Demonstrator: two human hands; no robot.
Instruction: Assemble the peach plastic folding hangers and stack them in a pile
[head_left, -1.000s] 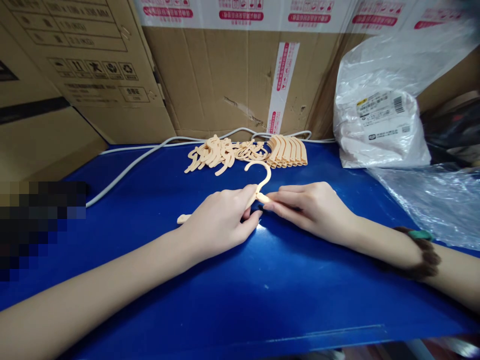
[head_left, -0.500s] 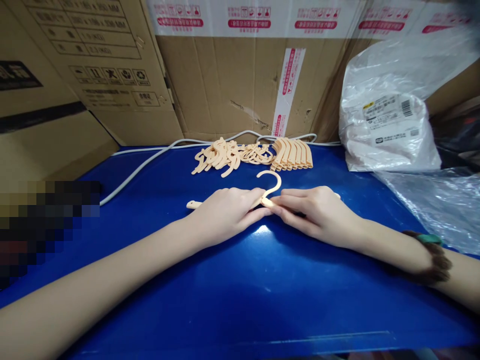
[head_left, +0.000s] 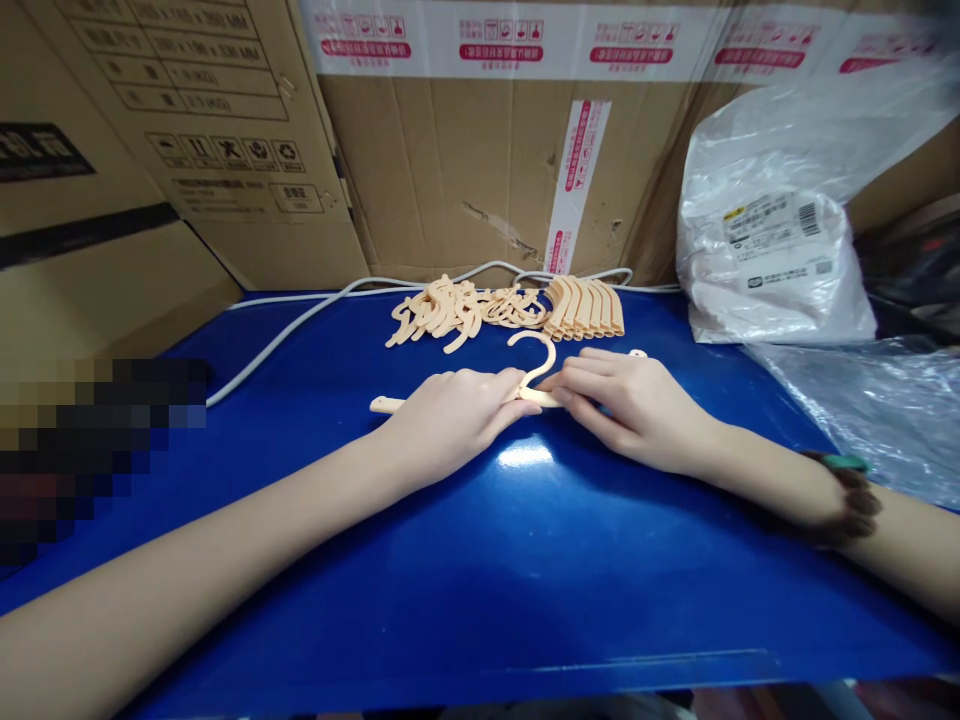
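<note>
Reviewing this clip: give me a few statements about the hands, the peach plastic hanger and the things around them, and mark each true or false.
1. Both hands rest on one peach hanger lying on the blue table. True: the left hand and the right hand meet at its middle.
2. The hanger's hook points toward the cardboard boxes. True.
3. The pile of hanger parts lies between the hands and the person. False: it lies beyond the hands, near the boxes.
4. A black cable runs along the back of the table. False: the cable is white.
5. The plastic bag with a barcode label sits on the left. False: it is on the right.
</note>
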